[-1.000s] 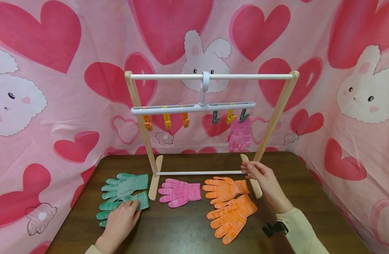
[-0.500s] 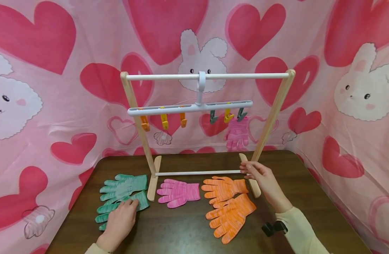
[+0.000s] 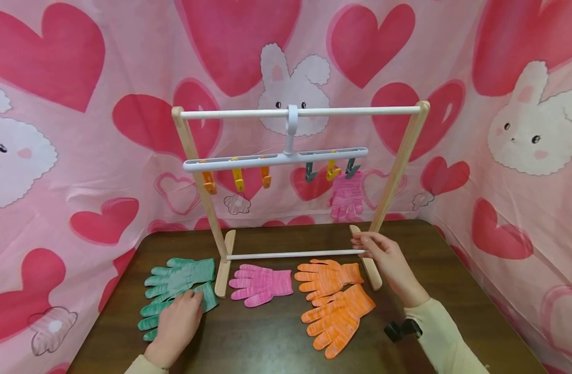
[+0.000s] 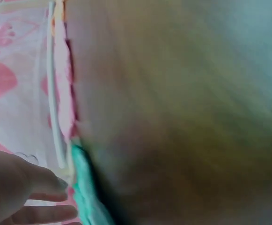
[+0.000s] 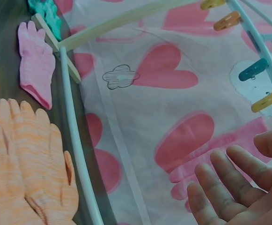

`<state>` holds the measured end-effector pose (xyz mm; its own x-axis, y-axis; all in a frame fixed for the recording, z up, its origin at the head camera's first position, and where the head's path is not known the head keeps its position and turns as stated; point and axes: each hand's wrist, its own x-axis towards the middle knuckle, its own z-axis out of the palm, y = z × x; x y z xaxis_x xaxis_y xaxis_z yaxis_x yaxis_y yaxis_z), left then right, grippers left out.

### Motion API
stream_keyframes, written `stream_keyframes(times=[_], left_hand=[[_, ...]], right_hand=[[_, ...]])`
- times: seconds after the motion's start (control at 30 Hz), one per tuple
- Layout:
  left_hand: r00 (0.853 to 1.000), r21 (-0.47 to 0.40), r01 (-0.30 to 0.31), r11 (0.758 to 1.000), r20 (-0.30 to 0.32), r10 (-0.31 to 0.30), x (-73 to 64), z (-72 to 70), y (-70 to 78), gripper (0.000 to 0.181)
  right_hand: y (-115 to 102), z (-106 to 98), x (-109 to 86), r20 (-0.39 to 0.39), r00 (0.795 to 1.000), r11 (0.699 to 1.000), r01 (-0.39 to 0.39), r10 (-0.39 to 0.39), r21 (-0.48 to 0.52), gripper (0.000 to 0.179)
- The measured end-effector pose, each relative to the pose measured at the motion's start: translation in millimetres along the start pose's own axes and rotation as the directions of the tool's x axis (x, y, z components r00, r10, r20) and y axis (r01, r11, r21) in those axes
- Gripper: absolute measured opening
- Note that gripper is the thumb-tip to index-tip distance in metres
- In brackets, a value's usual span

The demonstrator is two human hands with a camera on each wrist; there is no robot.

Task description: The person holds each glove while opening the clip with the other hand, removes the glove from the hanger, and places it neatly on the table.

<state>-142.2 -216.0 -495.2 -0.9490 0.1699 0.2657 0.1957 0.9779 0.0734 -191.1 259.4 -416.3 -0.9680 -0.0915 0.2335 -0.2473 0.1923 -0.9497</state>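
In the head view my left hand [image 3: 179, 323] rests over the lower green glove [image 3: 150, 311], fingers relaxed and hiding part of it. The left wrist view shows my fingers [image 4: 42, 180] beside the green knit edge. A second green glove [image 3: 180, 278] lies just behind. My right hand [image 3: 386, 262] hovers by the rack's right foot, loosely bent and holding nothing. Nearest to it are two orange gloves [image 3: 328, 280], one overlapping the other. Between the green and orange pairs lies a single pink glove [image 3: 260, 285]. Another pink glove [image 3: 346, 200] hangs from a clip at the hanger's right end.
A wooden rack [image 3: 398, 166] with white rods stands on the dark table [image 3: 248, 343]. From its top rod hangs a white clip hanger [image 3: 276, 159] with orange, yellow and grey clips [image 3: 237, 179]. Pink heart-and-rabbit fabric [image 3: 141, 62] encloses the back and sides.
The head view has turned slightly, so the rack and gloves sit a little further left in it. Both hands keep nearly the same places, and the gloves lie as before.
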Motion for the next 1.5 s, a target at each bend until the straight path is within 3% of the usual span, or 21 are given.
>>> stream_keyframes(times=[0.13, 0.23, 0.43, 0.63, 0.87, 1.0, 1.27, 1.5], left_hand=[[0.984, -0.010, -0.057, 0.998, -0.167, 0.054, 9.9, -1.8, 11.1, 0.021], [0.972, -0.054, -0.083, 0.995, -0.226, 0.068, 20.4, -5.6, 22.1, 0.024], [0.984, -0.192, -0.079, 0.978, -0.172, 0.046, 39.4, -16.1, 48.2, 0.028], [0.991, -0.264, -0.114, 0.958, -0.105, 0.089, 60.7, -21.9, 74.6, 0.027], [0.979, -0.306, -0.187, 0.934, -0.138, 0.151, 88.1, -27.3, 106.2, 0.023], [0.977, -0.392, -0.204, 0.897, -0.136, 0.163, 103.5, -30.8, 124.4, 0.020], [0.982, -0.595, -0.186, 0.782, -0.127, 0.137, 138.7, -33.7, 159.8, 0.022], [0.981, -0.686, -0.193, 0.702, -0.153, 0.120, 163.7, -41.9, 185.1, 0.022]], right_hand=[[-6.4, -2.6, 3.8, -0.007, 1.000, 1.000, 0.018, -0.018, 0.008, 0.046], [-10.8, -4.4, 6.9, -0.016, 0.999, 0.999, 0.034, -0.034, 0.012, 0.043], [-16.9, -5.9, 12.0, -0.025, 0.998, 0.998, 0.052, -0.052, 0.019, 0.041], [-23.5, -7.7, 16.6, -0.049, 0.996, 0.997, 0.074, -0.074, 0.002, 0.041], [-33.1, -11.3, 24.0, -0.074, 0.992, 0.994, 0.099, -0.101, -0.037, 0.041], [-38.2, -13.5, 29.1, -0.087, 0.989, 0.991, 0.116, -0.121, -0.062, 0.041], [-46.7, -18.5, 39.4, -0.136, 0.980, 0.984, 0.133, -0.148, -0.115, 0.039], [-59.7, -15.6, 49.3, -0.156, 0.976, 0.984, 0.139, -0.155, -0.109, 0.040]])
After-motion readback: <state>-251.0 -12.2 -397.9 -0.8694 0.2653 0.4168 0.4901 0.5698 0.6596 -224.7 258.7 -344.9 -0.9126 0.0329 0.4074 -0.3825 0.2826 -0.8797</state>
